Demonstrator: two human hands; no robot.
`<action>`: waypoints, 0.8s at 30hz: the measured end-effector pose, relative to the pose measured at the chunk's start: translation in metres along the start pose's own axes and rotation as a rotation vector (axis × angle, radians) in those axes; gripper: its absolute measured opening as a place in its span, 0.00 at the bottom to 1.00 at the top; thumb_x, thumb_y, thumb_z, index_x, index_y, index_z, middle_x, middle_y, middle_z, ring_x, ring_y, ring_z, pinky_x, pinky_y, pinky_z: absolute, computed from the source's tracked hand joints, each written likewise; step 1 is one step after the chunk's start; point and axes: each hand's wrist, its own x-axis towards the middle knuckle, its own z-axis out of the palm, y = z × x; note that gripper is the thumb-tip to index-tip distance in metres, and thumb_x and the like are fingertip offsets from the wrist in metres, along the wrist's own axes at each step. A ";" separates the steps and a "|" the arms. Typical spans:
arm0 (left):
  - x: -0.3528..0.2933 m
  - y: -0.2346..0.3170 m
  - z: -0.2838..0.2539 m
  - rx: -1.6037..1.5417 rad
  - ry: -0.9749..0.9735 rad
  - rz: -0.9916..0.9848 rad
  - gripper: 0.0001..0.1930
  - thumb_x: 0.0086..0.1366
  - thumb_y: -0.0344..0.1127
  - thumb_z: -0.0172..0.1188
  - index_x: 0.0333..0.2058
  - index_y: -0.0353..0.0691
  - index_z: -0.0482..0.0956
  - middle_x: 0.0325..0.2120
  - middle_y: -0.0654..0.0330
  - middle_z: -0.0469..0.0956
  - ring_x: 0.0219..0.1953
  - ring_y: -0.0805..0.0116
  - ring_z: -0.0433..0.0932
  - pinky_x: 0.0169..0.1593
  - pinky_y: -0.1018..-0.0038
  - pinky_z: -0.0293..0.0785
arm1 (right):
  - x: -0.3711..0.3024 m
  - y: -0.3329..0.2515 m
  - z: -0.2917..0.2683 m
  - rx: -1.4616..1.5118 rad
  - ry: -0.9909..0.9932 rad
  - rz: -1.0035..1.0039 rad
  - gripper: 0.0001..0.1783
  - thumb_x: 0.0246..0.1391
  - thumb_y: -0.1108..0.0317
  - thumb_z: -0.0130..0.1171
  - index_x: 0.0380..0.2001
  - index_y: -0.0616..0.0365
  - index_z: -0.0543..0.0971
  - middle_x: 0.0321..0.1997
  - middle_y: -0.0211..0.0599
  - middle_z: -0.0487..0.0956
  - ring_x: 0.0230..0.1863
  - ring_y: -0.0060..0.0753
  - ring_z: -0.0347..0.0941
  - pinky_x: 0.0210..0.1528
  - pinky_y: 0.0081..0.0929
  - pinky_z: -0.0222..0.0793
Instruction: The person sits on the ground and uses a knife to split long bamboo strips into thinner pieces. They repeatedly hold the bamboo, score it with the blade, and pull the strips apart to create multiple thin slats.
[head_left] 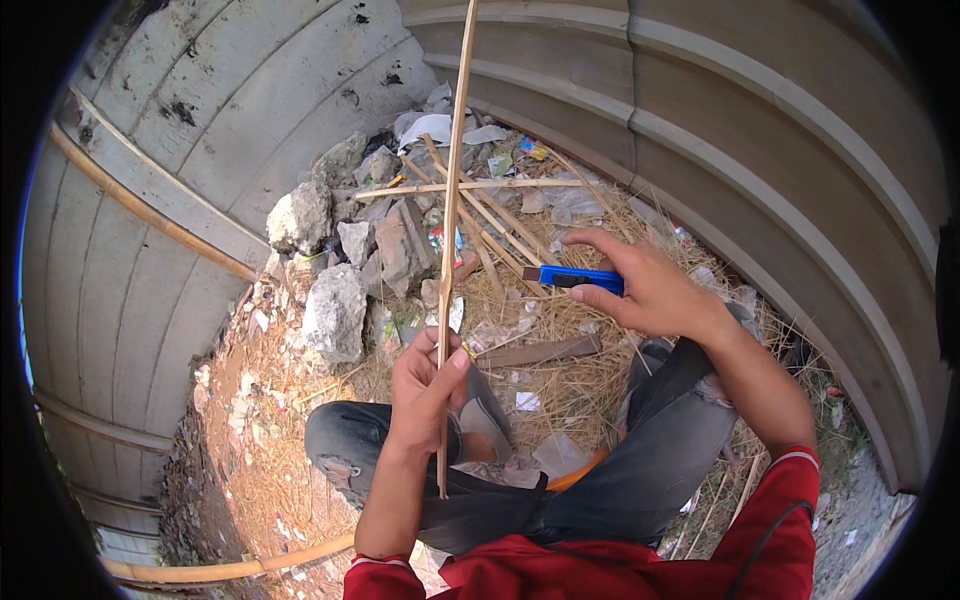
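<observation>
My left hand is closed around a long, thin bamboo strip, which stands upright before me. Its lower end hangs over my lap and its upper end runs out past the top of the picture. In my right hand lies a blue utility knife, held between thumb and fingers with the forefinger lifted off it. The knife's front end points left toward the strip, with a gap between the two. Whether the blade is slid out is hard to make out.
Several more bamboo strips lie crossed on the straw-littered ground beyond my hands. Grey rocks and broken bricks are heaped at centre left. A flat brown piece of wood rests between my legs. Corrugated metal walls close in the right and left sides.
</observation>
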 end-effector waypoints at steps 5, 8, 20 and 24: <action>0.079 0.005 -0.031 0.175 0.031 0.057 0.18 0.62 0.32 0.71 0.42 0.43 0.67 0.37 0.59 0.81 0.21 0.85 0.68 0.21 0.86 0.60 | 0.060 -0.015 0.009 -0.148 -0.162 -0.144 0.30 0.56 0.59 0.66 0.60 0.51 0.69 0.17 0.41 0.74 0.20 0.48 0.74 0.27 0.41 0.63; 0.113 -0.008 -0.042 0.099 -0.026 0.051 0.20 0.61 0.30 0.72 0.43 0.43 0.66 0.40 0.56 0.82 0.25 0.86 0.73 0.23 0.87 0.64 | 0.090 -0.013 0.028 -0.159 -0.210 -0.187 0.29 0.56 0.60 0.66 0.60 0.51 0.70 0.15 0.39 0.73 0.19 0.49 0.74 0.25 0.42 0.64; 0.133 -0.069 -0.057 0.087 0.084 0.000 0.19 0.62 0.20 0.67 0.44 0.38 0.64 0.28 0.59 0.80 0.26 0.81 0.74 0.31 0.83 0.70 | 0.114 0.035 0.072 -0.017 -0.396 -0.084 0.22 0.57 0.64 0.65 0.54 0.53 0.75 0.15 0.42 0.74 0.19 0.50 0.75 0.24 0.40 0.67; 0.138 -0.074 -0.065 0.207 0.130 0.038 0.18 0.63 0.21 0.65 0.44 0.38 0.65 0.27 0.61 0.79 0.28 0.80 0.74 0.34 0.82 0.70 | 0.118 0.046 0.081 -0.036 -0.382 -0.128 0.17 0.56 0.64 0.65 0.49 0.51 0.79 0.17 0.43 0.75 0.20 0.51 0.75 0.25 0.43 0.67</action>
